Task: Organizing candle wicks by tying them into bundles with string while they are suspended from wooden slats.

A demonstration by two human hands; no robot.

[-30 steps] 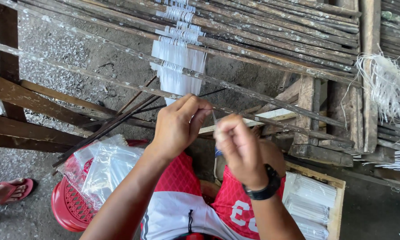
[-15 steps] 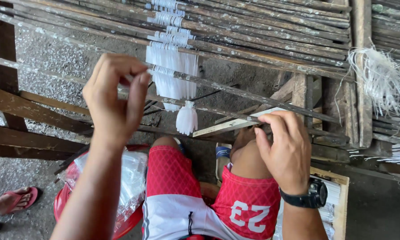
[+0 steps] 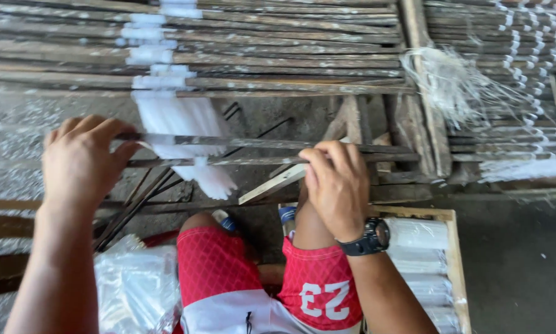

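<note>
Grey concrete floor (image 3: 519, 260), weathered wooden beams (image 3: 417, 93), daylight

2 hands on the slats: left hand (image 3: 83, 162), right hand (image 3: 337, 185). 1 black wristwatch (image 3: 367, 237) on the right wrist, 1 wooden box (image 3: 454, 260) beside that wrist, 1 clear plastic bag (image 3: 136, 287) below the left hand.

Bare arms, black wristwatch (image 3: 371, 237) on right wrist, red patterned shorts (image 3: 228, 272) with white panel

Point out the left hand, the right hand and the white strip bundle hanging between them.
left hand (image 3: 83, 162), head view, on its back.
right hand (image 3: 338, 185), head view, on its back.
white strip bundle (image 3: 176, 117), head view, on the broad upper part.
</note>
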